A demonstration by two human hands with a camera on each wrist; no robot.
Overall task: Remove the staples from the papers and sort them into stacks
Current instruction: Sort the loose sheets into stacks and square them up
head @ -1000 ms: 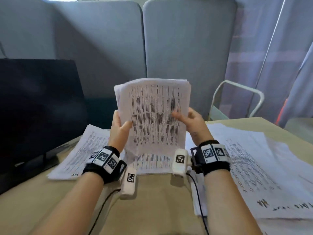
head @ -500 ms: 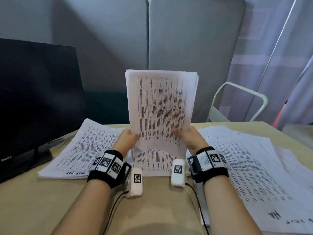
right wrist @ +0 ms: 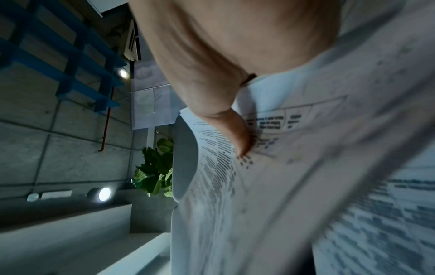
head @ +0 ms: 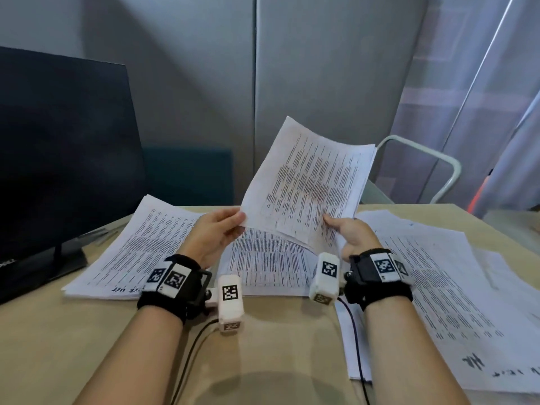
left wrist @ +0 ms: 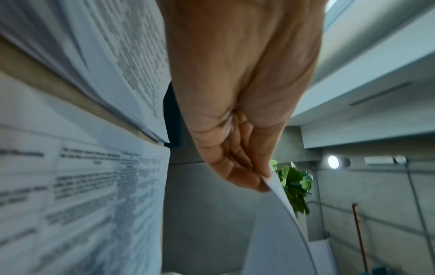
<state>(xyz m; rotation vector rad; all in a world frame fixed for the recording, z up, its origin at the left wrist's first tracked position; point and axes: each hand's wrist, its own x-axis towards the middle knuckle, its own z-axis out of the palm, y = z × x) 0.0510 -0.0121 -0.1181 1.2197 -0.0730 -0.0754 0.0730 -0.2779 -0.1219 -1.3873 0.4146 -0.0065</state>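
1. Since half a second ago, our sheaf of papers (head: 309, 182) has tipped from upright to leaning right.
2. Grip: our left hand (head: 213, 235) pinches its lower-left corner; our right hand (head: 350, 232) clamps the lower-right edge, thumb on top.
3. Location: above the middle stack (head: 263, 264).
4. Handling: we judge both pinches should stay firm while squaring edges before laying down.

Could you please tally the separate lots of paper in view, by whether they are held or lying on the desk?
Held bundle of papers, pinched by the left hand and the right hand: 1
Paper stacks on the desk, left, middle, right: 3
Total: 4
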